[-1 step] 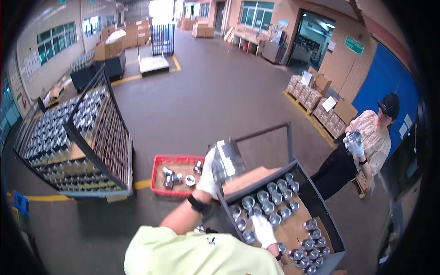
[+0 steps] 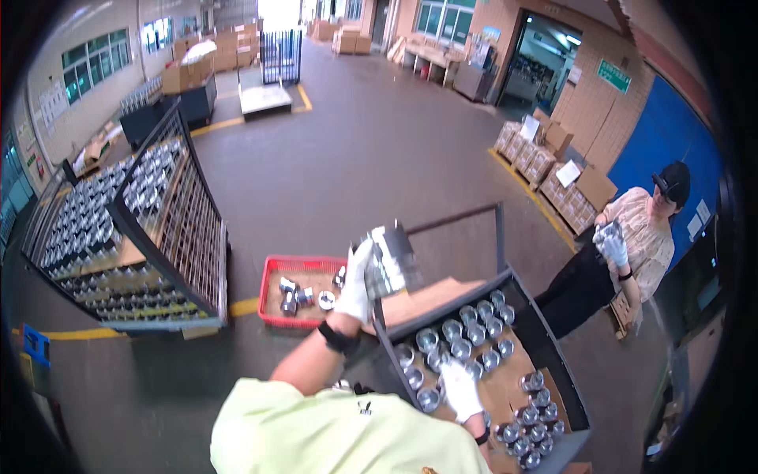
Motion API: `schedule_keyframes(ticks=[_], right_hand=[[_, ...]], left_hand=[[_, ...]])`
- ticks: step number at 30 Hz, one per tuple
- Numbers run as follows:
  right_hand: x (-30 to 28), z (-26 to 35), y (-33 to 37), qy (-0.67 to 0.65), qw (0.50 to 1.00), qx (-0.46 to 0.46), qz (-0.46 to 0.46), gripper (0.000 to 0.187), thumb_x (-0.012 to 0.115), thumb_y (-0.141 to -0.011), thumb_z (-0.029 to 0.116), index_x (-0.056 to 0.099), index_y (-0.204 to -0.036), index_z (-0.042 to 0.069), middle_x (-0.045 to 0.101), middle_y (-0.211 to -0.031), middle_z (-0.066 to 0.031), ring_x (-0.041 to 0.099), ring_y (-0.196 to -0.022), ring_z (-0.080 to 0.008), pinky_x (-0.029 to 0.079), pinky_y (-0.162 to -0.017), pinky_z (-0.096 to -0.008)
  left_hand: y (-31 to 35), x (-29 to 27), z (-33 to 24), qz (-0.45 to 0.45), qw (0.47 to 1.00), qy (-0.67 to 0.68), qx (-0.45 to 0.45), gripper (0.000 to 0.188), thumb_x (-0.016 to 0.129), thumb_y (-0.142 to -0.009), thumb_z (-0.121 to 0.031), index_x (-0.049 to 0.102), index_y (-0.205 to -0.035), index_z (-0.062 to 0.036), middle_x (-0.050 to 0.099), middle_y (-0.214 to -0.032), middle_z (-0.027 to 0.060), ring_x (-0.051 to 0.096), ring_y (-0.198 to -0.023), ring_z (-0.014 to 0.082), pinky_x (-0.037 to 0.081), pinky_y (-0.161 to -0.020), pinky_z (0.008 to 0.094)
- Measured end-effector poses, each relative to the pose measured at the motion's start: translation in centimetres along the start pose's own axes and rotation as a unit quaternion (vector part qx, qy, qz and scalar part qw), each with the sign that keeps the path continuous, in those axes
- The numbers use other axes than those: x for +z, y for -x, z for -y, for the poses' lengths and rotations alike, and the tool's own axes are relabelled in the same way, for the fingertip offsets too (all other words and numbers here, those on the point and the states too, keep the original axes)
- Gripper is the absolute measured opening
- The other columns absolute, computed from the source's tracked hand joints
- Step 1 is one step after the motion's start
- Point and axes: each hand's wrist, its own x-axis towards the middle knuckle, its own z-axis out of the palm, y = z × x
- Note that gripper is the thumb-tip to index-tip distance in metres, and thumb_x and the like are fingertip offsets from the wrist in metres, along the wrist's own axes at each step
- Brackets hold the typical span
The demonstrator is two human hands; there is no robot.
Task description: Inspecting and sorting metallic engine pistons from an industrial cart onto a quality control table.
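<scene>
My left hand [image 2: 354, 286], in a white glove, is closed round the side of a shiny metal cylinder [image 2: 393, 257] with a dark end. It holds the cylinder above the far left corner of a dark metal bin [image 2: 550, 330]. My right hand [image 2: 459, 389], gloved too, reaches down into the bin. Its fingers are at a group of shiny metal cylinders [image 2: 475, 335] standing in rows; blur and the parts hide whether they grip one. A second cluster of dark-and-silver cylinders [image 2: 530, 426] stands on the cardboard lining at the bin's near right.
A red basket [image 2: 264, 294] with several loose metal parts sits left of the bin. A barred cage cart [image 2: 170, 237] full of metal cylinders stands further left. At right, a co-worker [image 2: 641, 229] holds a metal part in gloved hands. Stacked cartons [image 2: 545, 170] line the wall.
The view has shifted slightly. My right hand has moved a little forward and right among the cylinders. The left hand keeps its hold on the metal cylinder.
</scene>
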Motion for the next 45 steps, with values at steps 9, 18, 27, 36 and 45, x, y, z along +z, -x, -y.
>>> schedule_keyframes(ticks=[9,18,27,36,45], right_hand=[[-3.8,20.4,-7.1,0.170,0.911,-0.325,-0.189,0.038,0.069,-0.077,0.007,0.066,-0.114,0.008,0.065,-0.089,-0.0080,0.063,-0.067,-0.0248,0.051,-0.059,-0.0341],[-1.3,21.6,-9.7,0.259,0.894,-0.314,-0.187,0.033,0.067,-0.079,0.010,0.067,-0.112,0.011,0.065,-0.086,-0.0052,0.062,-0.063,-0.0226,0.050,-0.055,-0.0328],[-3.2,17.8,-8.0,0.122,0.950,-0.220,-0.184,0.028,0.068,-0.078,0.006,0.070,-0.105,0.008,0.068,-0.087,-0.0118,0.066,-0.069,-0.0270,0.053,-0.062,-0.0355],[-2.6,8.4,-1.5,0.126,0.975,0.049,-0.178,0.024,0.066,-0.081,0.010,0.069,-0.105,0.006,0.068,-0.092,-0.0141,0.065,-0.083,-0.0312,0.051,-0.074,-0.0395],[-0.4,8.7,-0.8,0.073,0.971,0.089,-0.212,0.025,0.067,-0.081,0.013,0.069,-0.106,0.008,0.068,-0.092,-0.0140,0.065,-0.083,-0.0316,0.051,-0.074,-0.0386]], left_hand=[[-3.5,-3.2,-1.8,-0.131,0.940,-0.258,0.179,0.057,0.082,-0.074,-0.017,0.043,-0.115,-0.0103,0.051,-0.103,0.0026,0.053,-0.090,0.0110,0.048,-0.078,0.0257],[-3.2,-4.6,-0.6,-0.099,0.932,-0.276,0.213,0.063,0.086,-0.070,-0.021,0.043,-0.115,-0.0073,0.051,-0.104,0.0033,0.053,-0.092,0.0111,0.048,-0.080,0.0257],[-3.5,-8.2,-2.6,-0.165,0.915,-0.323,0.175,0.065,0.086,-0.070,-0.020,0.042,-0.116,-0.0070,0.053,-0.105,0.0046,0.054,-0.094,0.0121,0.049,-0.081,0.0261],[-9.8,-17.7,-8.4,-0.348,0.706,-0.608,0.105,0.086,0.088,-0.061,-0.041,0.042,-0.124,-0.0047,0.060,-0.114,0.0133,0.061,-0.098,0.0234,0.050,-0.087,0.0350],[-17.0,-24.0,-6.0,-0.378,0.815,-0.434,0.071,0.068,0.067,-0.083,-0.047,0.045,-0.129,-0.0018,0.055,-0.120,0.0183,0.060,-0.090,0.0236,0.052,-0.071,0.0360]])
